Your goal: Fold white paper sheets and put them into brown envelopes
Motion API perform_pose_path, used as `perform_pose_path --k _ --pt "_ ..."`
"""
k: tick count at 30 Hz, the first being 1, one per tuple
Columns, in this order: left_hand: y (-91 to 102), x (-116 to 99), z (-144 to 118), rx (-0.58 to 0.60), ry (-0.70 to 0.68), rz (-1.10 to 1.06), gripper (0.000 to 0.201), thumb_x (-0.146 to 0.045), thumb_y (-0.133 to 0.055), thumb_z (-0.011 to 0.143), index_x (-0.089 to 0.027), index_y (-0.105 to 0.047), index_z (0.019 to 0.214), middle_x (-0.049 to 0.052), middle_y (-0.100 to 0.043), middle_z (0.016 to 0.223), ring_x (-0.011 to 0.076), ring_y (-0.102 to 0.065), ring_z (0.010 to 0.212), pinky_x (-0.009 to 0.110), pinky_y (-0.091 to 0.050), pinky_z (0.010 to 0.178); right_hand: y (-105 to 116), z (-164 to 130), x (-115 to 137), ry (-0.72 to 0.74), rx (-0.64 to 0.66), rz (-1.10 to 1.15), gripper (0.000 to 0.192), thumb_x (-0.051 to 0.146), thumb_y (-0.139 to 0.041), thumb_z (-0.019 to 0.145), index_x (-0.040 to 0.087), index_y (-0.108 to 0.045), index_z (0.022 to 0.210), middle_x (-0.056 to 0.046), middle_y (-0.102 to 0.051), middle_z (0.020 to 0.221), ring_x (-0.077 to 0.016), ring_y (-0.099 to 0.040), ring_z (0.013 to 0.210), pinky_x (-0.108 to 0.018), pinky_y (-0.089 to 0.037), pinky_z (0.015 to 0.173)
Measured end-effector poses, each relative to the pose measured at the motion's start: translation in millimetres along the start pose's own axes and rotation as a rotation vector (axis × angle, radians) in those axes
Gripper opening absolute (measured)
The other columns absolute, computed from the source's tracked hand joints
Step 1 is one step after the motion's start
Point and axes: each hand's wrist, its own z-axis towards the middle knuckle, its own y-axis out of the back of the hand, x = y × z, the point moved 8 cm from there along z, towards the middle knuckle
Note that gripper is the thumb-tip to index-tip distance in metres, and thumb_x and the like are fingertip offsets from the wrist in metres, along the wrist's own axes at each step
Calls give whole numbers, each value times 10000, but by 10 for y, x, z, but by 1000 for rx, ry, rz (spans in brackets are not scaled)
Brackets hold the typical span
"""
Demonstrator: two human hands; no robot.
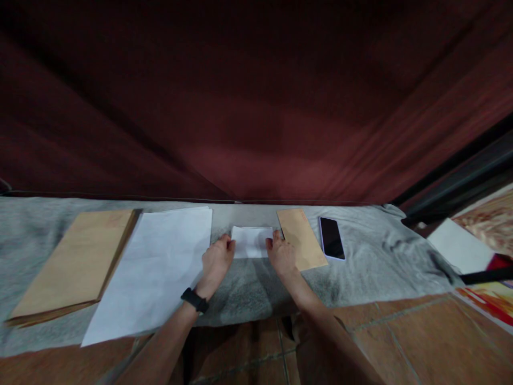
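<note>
Folded white paper (251, 243), lying flat on a grey cloth (372, 272) midway between the two hands, its long sides running left to right. A thin line near its far edge suggests layers not quite flush. The left hand (217, 258) is at the paper's left end and the right hand (282, 255) at its right end, fingers curled, thumbs turned inward; whether either pinches the paper or merely presses on it cannot be told. For a clean crease, the layers are best squared at both ends first, then pressed with even force from the middle outward, one hand steadying the sheet against the soft cloth, which is likely to yield under pressure. Immediately right, a single brown envelope (306, 240) lies aslant, partly hidden by the right hand; beyond it rests a phone (332, 238), its screen dark. To the left lie large white sheets (160, 262), then a stack of brown envelopes (76, 256). A black wristband (194, 300) encircles the left wrist. Behind the cloth hangs a dark red curtain (256, 133).
</note>
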Motion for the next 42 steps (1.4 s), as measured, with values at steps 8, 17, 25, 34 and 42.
perform_pose_path --k 8,17,25,34,42 --pt "53 -114 -31 -69 -8 61 365 -367 -363 1036 -194 -657 1167 123 -786 961 243 -755 887 305 -497 726 94 11 20 2 -98 34 378 290 -418 1064 129 -527 1388 -195 -693 1188 -270 -705 1030 -351 -528 863" --pt "41 -148 -46 -89 -31 69 417 -337 -296 1049 -169 -633 1227 152 -776 952 265 -759 896 330 -520 738 16 -61 352 364 -251 284 418 244 -394 1057 135 -562 1424 -153 -547 1498 -262 -479 1397 -441 -413 1146" --pt "31 -160 -59 -103 -34 82 408 -325 -288 1049 -165 -618 1229 156 -776 931 281 -765 886 334 -519 712 -227 -154 482 410 -189 161 511 345 -403 1083 129 -455 1544 -120 -417 1624 -243 -354 1517 -422 -306 1237" --pt "4 -139 -59 -167 -63 72 407 -315 -294 1043 -152 -598 1260 149 -753 950 268 -733 914 345 -521 777 -241 -200 482 392 -235 124 518 347 -388 1092 126 -433 1558 -140 -392 1631 -259 -330 1530 -457 -286 1240" --pt "-144 -568 -231 -301 -542 20 491 -271 -302 1034 -121 -507 1455 159 -543 1521 269 -478 1429 442 -370 1188 -284 -174 484 408 -206 96 517 245 -375 1064 120 -431 1562 -144 -357 1646 -277 -330 1530 -474 -271 1246"
